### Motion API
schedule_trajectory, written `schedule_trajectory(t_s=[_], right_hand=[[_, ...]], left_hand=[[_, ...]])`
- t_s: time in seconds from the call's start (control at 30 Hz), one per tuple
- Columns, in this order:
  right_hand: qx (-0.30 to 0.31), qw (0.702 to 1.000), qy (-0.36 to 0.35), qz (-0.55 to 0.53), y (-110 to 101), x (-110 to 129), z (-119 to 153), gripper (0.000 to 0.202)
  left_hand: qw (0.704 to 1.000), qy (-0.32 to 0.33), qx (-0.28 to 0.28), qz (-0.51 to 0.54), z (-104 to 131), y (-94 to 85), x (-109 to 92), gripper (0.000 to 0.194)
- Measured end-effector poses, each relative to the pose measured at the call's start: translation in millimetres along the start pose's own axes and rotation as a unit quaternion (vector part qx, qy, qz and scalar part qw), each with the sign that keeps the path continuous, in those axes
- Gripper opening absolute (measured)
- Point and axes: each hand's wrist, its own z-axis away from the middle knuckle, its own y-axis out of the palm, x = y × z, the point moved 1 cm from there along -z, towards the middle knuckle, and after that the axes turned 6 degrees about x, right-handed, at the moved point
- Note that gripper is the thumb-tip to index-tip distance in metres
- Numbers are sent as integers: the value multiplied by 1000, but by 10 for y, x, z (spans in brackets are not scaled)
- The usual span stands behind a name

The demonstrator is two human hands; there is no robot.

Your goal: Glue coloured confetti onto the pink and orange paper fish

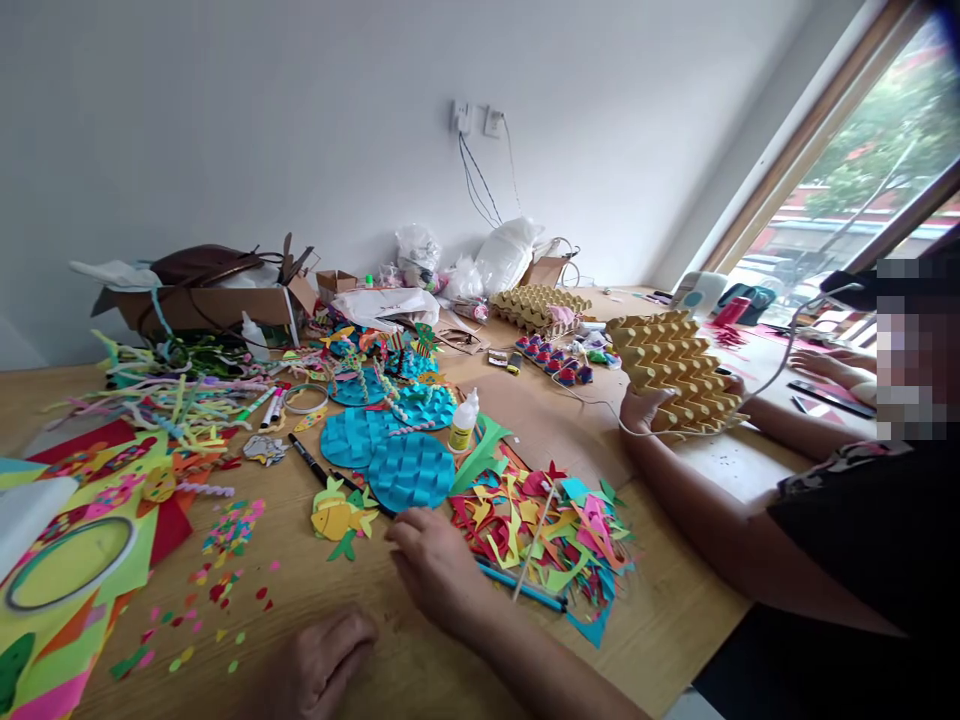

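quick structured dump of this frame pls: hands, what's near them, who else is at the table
left hand: loosely curled, resting on the wooden table, holding nothing
right hand: flat on the table, fingers by the blue woven paper disc
nearest right hand: yellow paper fish, black marker, pile of coloured paper scraps
also there: glue bottle, blue pen
other person: seated at right, a hand on a stack of egg trays
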Motion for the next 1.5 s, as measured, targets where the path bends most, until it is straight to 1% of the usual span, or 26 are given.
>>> schedule_trajectory(t_s=[0.1, 0.17, 0.23, 0.3, 0.4, 0.63, 0.73, 0.87, 0.97, 1.13, 1.17, 1.23, 1.3, 1.33, 1.37, 1.4, 1.43, 1.47, 1.5], right_hand=[[17, 993, 87, 81, -276, -357, 50, 17], [22, 974, 170, 149, -401, -650, 104, 17], [4, 961, 213, 174, -462, -906, 159, 21], [-11, 951, 242, 192, -469, -1087, 195, 27], [-18, 947, 242, 210, -431, -1203, 179, 30], [-28, 950, 201, 236, -384, -1279, 5, 16], [-39, 953, 181, 242, -436, -1324, -25, 17], [-68, 954, 166, 242, -593, -1351, -10, 19], [-106, 952, 167, 234, -720, -1359, 30, 19], [-191, 941, 186, 207, -885, -1352, 124, 21], [-209, 939, 188, 201, -920, -1331, 151, 20], [-259, 934, 169, 179, -999, -1235, 222, 17], [-361, 921, 92, 115, -1084, -1041, 321, 11], [-396, 913, 53, 83, -1116, -910, 374, 9], [-418, 907, 29, 51, -1135, -763, 425, 8], [-426, 904, 2, 24, -1136, -604, 471, 10], [-409, 912, -29, 4, -1117, -438, 505, 13], [-386, 920, -67, -16, -1077, -276, 530, 16], [-348, 930, -112, -26, -1016, -124, 542, 18]], left_hand=[[1000, 11, -18, 15, -21, -18, -14, 15], [999, 17, -32, 15, -27, -19, -16, 16], [999, 16, -39, 17, -29, -14, -17, 16], [999, 15, -49, 10, -31, -11, -18, 17], [999, 17, -51, -1, -37, -9, -17, 17], [999, 25, -45, 4, -21, -21, 9, 17], [998, 17, -53, -4, -18, -31, 2, 15], [998, 15, -57, -5, -31, -36, -1, 14], [998, 10, -58, 4, -31, -37, 14, 14], [999, 15, -51, 13, -11, -53, 52, 18], [998, 11, -55, 20, -8, -63, 57, 18], [997, -2, -61, 40, -7, -88, 55, 19], [995, -22, -70, 70, -17, -121, 32, 19], [992, -38, -77, 92, -26, -137, 13, 19], [987, -59, -86, 122, -37, -153, -9, 16], [978, -89, -94, 163, -49, -168, -31, 13], [963, -129, -100, 215, -60, -179, -50, 10], [938, -176, -106, 278, -69, -187, -64, 11], [902, -227, -111, 349, -73, -193, -72, 18]])
